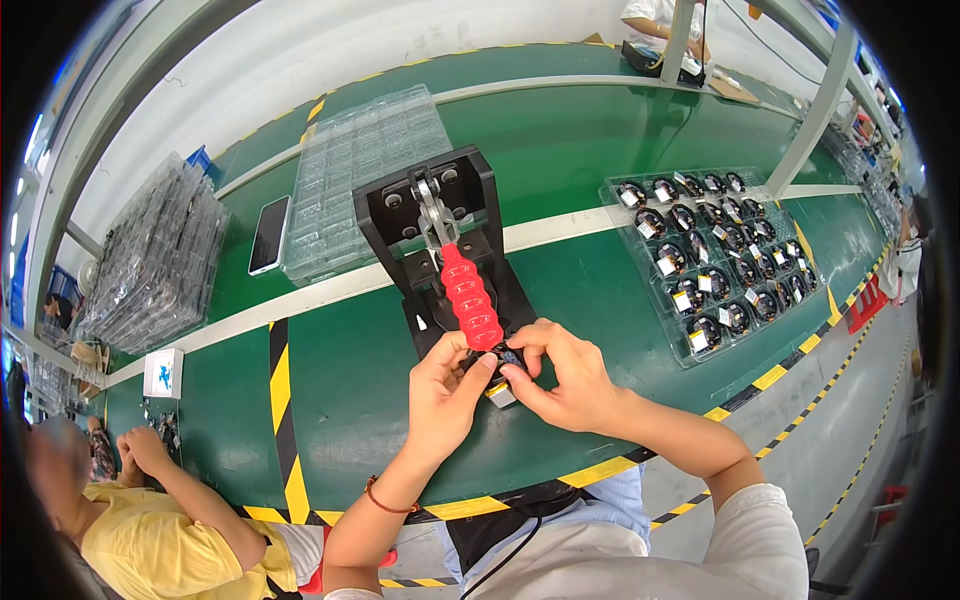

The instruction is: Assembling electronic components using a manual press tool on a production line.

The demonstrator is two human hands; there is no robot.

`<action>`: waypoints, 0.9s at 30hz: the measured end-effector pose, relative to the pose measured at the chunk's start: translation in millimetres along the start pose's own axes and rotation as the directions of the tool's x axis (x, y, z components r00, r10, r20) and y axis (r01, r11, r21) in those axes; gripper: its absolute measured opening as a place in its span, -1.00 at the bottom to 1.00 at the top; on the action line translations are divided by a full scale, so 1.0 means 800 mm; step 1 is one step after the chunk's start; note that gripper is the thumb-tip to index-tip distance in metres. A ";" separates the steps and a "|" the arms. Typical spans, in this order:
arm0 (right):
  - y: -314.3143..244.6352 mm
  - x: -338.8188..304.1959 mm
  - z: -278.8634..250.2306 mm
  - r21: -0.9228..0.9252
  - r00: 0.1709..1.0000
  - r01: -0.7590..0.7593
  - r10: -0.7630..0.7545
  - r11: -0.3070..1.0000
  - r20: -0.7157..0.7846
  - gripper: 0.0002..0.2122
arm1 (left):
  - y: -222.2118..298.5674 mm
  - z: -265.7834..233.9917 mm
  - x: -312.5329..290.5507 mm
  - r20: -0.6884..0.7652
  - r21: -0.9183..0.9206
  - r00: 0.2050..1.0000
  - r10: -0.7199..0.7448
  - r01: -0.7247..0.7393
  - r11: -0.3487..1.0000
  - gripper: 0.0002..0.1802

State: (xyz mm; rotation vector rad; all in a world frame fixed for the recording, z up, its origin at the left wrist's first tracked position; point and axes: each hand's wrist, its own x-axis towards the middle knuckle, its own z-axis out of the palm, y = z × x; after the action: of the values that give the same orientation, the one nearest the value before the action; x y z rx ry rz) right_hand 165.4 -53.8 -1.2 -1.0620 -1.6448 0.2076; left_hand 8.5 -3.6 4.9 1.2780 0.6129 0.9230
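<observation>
Both my hands meet at the front of a black toggle-clamp press (470,215) with a red ribbed handle (468,300). Between my fingertips is a small black round electronic part (508,357). A silver-white battery pack (501,395) hangs below it, toward me. My left hand (447,390) pinches the part from the left, thumb and fingers together. From the right, my right hand (565,380) grips it with thumb and curled index finger. The red handle points down toward my hands, just above the part. My fingers hide much of the part.
At right, a clear tray (690,345) holds several similar black round parts. Stacked clear trays (165,250), a phone (269,235) and flat clear trays (350,150) lie left and behind. A white box (163,374) stands near a co-worker in yellow (170,540). Striped tape (480,507) marks the bench edge.
</observation>
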 end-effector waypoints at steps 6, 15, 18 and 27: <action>-0.001 -0.001 0.001 -0.029 0.999 0.027 -0.026 0.999 0.029 -0.70 | -0.001 0.000 -0.001 -0.015 0.028 0.997 0.070 -0.069 0.997 -0.76; -0.003 0.026 -0.016 -0.046 0.980 0.191 -0.193 0.981 -0.052 -0.67 | 0.008 0.000 0.002 0.008 0.029 0.993 0.116 -0.116 0.993 -0.79; -0.018 0.075 -0.035 -0.207 0.918 0.380 -0.395 0.902 -0.034 -0.47 | 0.013 -0.001 0.004 0.005 0.058 0.998 0.061 -0.061 0.996 -0.75; -0.023 0.168 -0.014 -0.372 0.597 0.789 -0.753 0.490 0.275 -0.67 | -0.002 -0.041 0.010 0.180 0.504 0.976 -0.119 0.012 0.864 -0.63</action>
State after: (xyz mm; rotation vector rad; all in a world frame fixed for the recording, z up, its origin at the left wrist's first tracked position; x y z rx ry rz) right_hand 167.4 28.7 107.0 -0.5173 -2.1461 -0.8113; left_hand -13.9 20.6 -3.1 1.7823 0.7560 0.5740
